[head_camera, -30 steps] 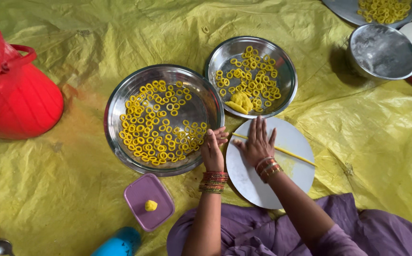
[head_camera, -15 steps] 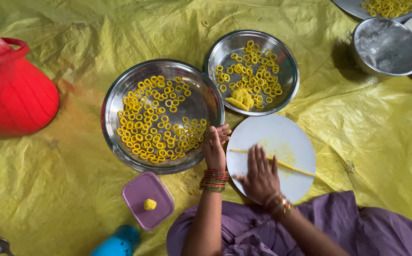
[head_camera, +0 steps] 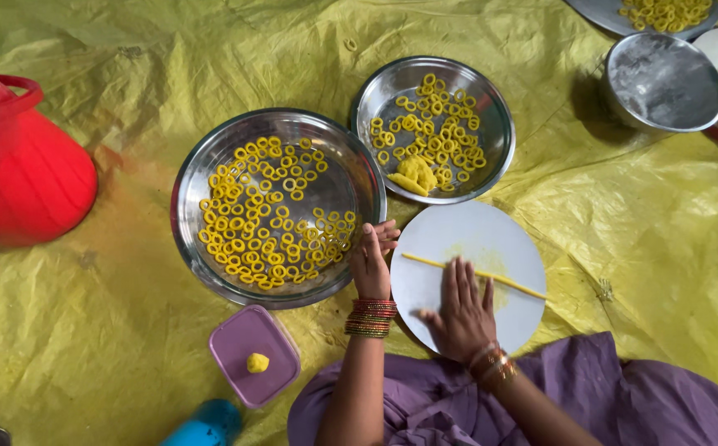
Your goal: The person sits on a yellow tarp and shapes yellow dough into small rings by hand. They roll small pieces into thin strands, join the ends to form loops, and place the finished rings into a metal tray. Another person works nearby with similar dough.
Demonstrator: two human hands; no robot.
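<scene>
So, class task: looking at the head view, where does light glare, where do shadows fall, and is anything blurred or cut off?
Head view: soft, even light; dull glare on the rims of the large steel plate and the steel pot, which casts a shadow to its left on the yellow sheet. Both the left hand and right hand look sharp; the red container is cut off at the frame edge.

A crumpled yellow plastic sheet (head_camera: 640,239) covers the floor and carries everything. On it lie a large steel tray (head_camera: 202,177) of yellow dough rings, a smaller steel tray (head_camera: 499,124) of rings beside it, a white round board (head_camera: 466,235) with a thin dough rope (head_camera: 524,287), a purple box (head_camera: 239,343), a red bucket (head_camera: 20,182), and a steel bowl (head_camera: 665,78).
</scene>
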